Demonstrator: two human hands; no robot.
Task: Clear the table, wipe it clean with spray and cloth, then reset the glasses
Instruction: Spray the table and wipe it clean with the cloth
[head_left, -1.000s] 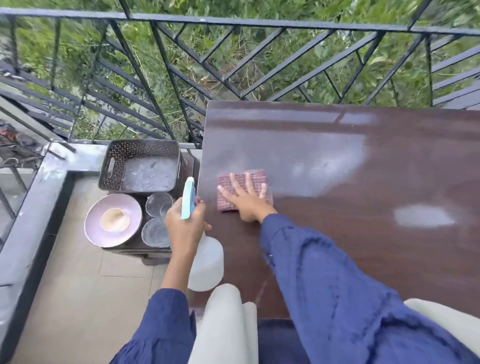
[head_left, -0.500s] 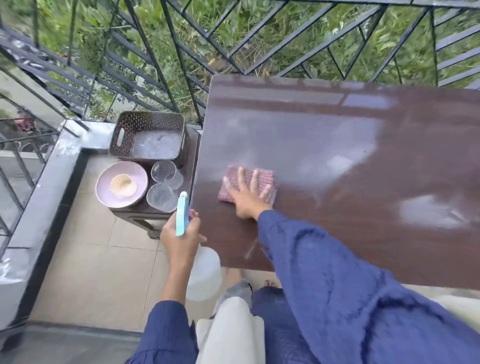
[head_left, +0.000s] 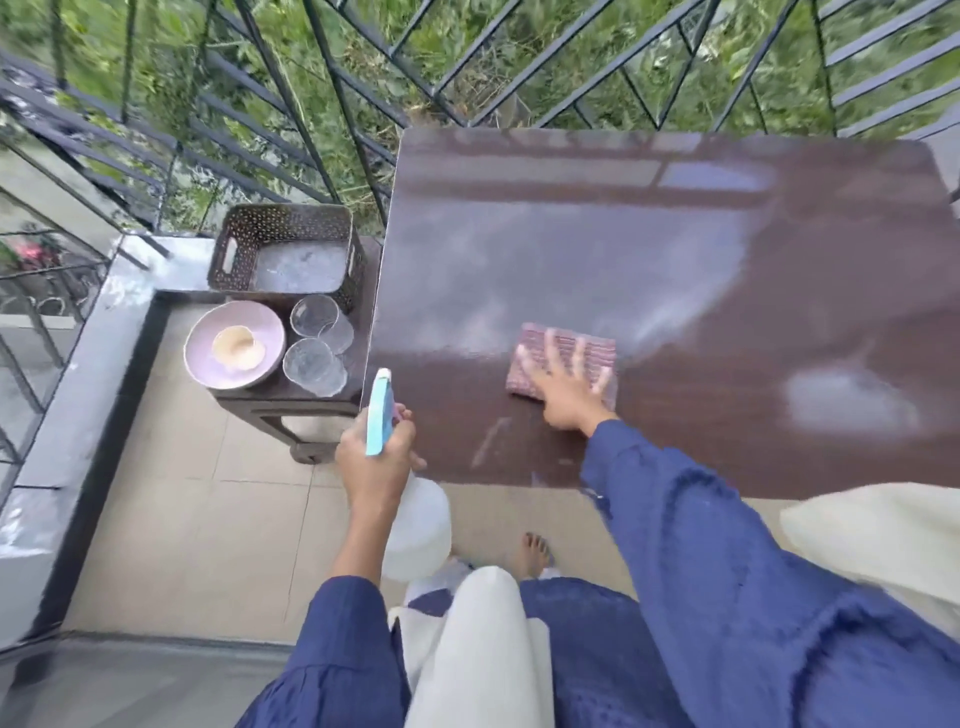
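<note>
A dark brown table (head_left: 649, 249) fills the upper right, its top streaked with wet patches. My right hand (head_left: 569, 387) presses flat, fingers spread, on a pink checked cloth (head_left: 563, 345) near the table's front left. My left hand (head_left: 376, 460) grips a white spray bottle (head_left: 418, 527) with a blue nozzle, held beside the table's front left corner. Two clear glasses (head_left: 314, 343) stand on a small dark side table (head_left: 291, 410) to the left.
The side table also carries a pink bowl (head_left: 234, 345) with something beige inside and a dark perforated basket (head_left: 285, 254). A black metal railing (head_left: 332, 93) runs behind, greenery beyond. A bare foot (head_left: 535, 553) stands on the beige floor tiles below the table edge.
My right hand has slid the cloth to the right along the table. The view has pulled back and shifted, so the floor and my foot now show. My left hand keeps its hold on the bottle.
</note>
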